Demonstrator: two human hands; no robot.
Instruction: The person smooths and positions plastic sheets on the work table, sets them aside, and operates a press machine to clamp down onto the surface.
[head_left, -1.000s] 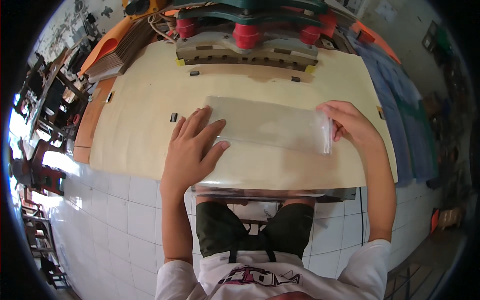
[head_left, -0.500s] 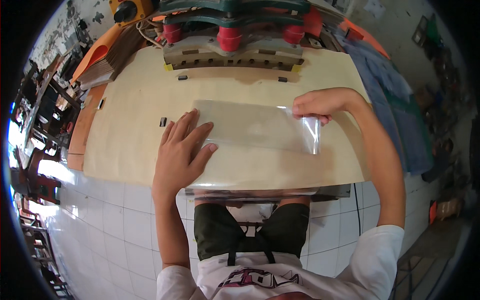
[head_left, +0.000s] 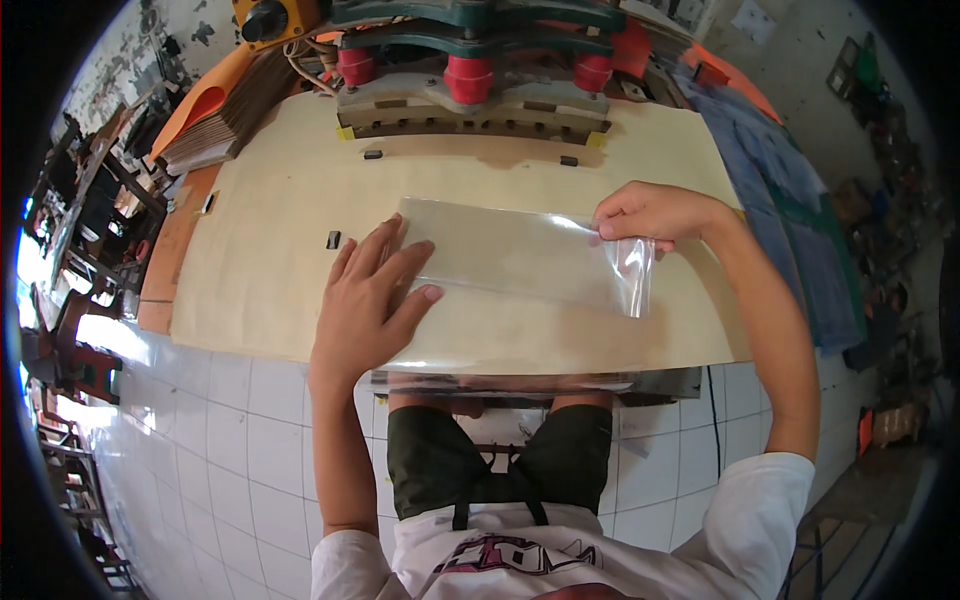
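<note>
A clear plastic sheet (head_left: 510,250), long and rectangular, lies across the cream-coloured work surface (head_left: 260,270). At its left end my left hand (head_left: 370,295) rests with fingers spread, the fingertips on or beside the plastic's edge. My right hand (head_left: 655,215) pinches the far right corner between thumb and fingers, and the right end bends and shines there. Whether the plastic is one layer or a folded sleeve, I cannot tell. A small dark block (head_left: 334,240) sits just left of my left hand.
Beyond the plastic stands a green press (head_left: 470,45) with red cylindrical parts and a metal bar. Two small dark blocks (head_left: 373,155) lie before it. Stacked brown sheets (head_left: 215,125) are at the far left, blue plastic sheets (head_left: 770,190) at the right. Stacked clear material (head_left: 500,384) shows under the front edge.
The plastic's right end has shifted slightly right and toward me, tilting the sheet, with my right hand still gripping it. My left hand stays at the left end. The whole view has shifted slightly.
</note>
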